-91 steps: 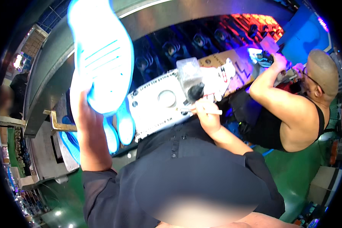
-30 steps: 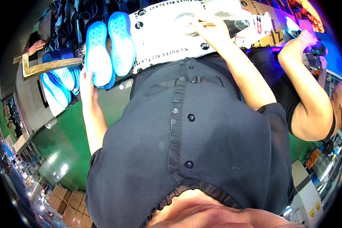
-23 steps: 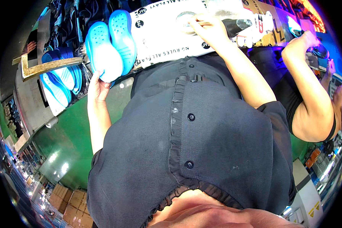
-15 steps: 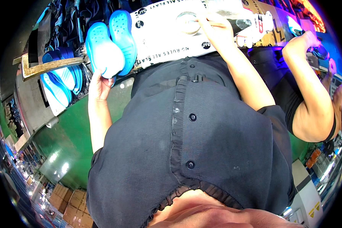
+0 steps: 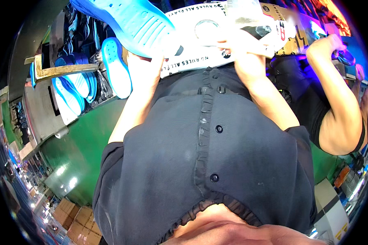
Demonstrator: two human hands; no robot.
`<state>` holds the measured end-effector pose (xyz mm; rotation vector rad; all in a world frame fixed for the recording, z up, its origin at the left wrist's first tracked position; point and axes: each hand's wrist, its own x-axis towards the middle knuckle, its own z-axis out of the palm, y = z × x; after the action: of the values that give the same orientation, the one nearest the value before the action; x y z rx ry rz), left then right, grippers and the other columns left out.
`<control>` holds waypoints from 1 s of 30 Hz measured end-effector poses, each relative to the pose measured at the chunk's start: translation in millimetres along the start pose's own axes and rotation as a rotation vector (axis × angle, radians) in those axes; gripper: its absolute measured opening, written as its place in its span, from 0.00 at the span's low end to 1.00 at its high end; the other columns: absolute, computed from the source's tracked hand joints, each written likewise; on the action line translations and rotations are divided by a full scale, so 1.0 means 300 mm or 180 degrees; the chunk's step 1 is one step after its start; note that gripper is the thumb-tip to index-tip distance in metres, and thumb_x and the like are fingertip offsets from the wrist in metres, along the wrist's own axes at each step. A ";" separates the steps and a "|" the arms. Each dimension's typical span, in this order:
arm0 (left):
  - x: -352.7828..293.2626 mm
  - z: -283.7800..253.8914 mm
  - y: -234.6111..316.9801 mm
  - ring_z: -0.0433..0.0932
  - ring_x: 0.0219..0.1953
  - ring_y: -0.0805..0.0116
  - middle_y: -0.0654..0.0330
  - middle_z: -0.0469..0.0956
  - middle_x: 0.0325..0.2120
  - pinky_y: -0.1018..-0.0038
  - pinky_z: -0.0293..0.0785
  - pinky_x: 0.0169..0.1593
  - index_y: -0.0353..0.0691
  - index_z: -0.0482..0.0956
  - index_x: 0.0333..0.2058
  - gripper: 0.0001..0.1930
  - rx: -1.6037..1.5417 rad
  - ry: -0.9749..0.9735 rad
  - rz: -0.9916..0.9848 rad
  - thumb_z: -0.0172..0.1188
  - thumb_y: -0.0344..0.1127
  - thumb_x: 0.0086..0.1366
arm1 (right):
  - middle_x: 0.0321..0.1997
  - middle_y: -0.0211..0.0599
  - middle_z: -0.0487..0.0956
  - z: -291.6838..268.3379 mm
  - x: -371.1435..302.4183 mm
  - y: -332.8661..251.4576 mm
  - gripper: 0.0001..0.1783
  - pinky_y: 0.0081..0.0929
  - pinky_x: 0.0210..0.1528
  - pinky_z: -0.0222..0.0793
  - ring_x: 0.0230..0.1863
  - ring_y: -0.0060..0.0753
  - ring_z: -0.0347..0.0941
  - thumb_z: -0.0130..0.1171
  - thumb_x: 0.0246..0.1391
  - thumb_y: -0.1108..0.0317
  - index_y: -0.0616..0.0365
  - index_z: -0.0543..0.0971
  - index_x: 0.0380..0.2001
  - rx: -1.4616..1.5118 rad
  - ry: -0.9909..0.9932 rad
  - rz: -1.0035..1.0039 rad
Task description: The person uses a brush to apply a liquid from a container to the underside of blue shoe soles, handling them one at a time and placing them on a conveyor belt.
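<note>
- my left hand [image 5: 146, 70] grips the near end of a grooved blue sole [image 5: 137, 26]; it hangs over the white board [image 5: 180, 61]'s left part;
- my right hand [image 5: 247, 57]'s fingers pinch a slim pale stick [image 5: 265, 51], near a round dish [image 5: 196, 29];
- a second sole [image 5: 117, 67] lies left

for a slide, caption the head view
Left hand holds a blue sole, right hand a pale stick, near a white sheet.
</note>
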<state>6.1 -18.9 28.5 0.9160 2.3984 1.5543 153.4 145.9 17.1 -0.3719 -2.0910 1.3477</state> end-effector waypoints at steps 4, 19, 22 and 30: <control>0.002 0.027 0.010 0.77 0.28 0.69 0.52 0.76 0.32 0.74 0.74 0.34 0.30 0.69 0.40 0.17 0.0164 -0.0086 0.0233 0.60 0.31 0.53 | 0.28 0.36 0.78 0.024 -0.013 0.000 0.12 0.19 0.34 0.67 0.30 0.24 0.73 0.49 0.57 0.67 0.67 0.77 0.32 -0.0085 -0.0069 -0.0220; -0.008 0.055 -0.113 0.73 0.44 0.63 0.50 0.72 0.42 0.68 0.67 0.50 0.31 0.63 0.48 0.23 -0.0799 -0.0447 0.0588 0.59 0.29 0.55 | 0.27 0.38 0.78 0.023 -0.013 -0.010 0.11 0.19 0.32 0.69 0.29 0.25 0.74 0.50 0.56 0.70 0.67 0.78 0.29 -0.0285 0.0040 -0.0297; -0.011 0.065 -0.120 0.72 0.45 0.63 0.51 0.71 0.43 0.68 0.66 0.51 0.32 0.63 0.49 0.23 -0.0793 -0.0411 0.0655 0.59 0.28 0.55 | 0.26 0.37 0.78 0.023 -0.008 0.002 0.12 0.19 0.32 0.69 0.28 0.25 0.74 0.50 0.57 0.69 0.68 0.78 0.28 -0.0346 0.0018 -0.0405; -0.018 0.075 -0.114 0.71 0.45 0.63 0.51 0.72 0.42 0.68 0.64 0.52 0.32 0.62 0.49 0.24 -0.1053 -0.0325 0.0638 0.59 0.27 0.54 | 0.25 0.38 0.78 0.020 -0.004 0.008 0.12 0.20 0.32 0.68 0.27 0.27 0.73 0.49 0.57 0.70 0.67 0.78 0.26 -0.0453 0.0048 -0.0563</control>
<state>5.9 -14.1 -12.6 1.1548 1.9499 1.8504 150.4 142.1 12.9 -0.2483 -2.1583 1.0948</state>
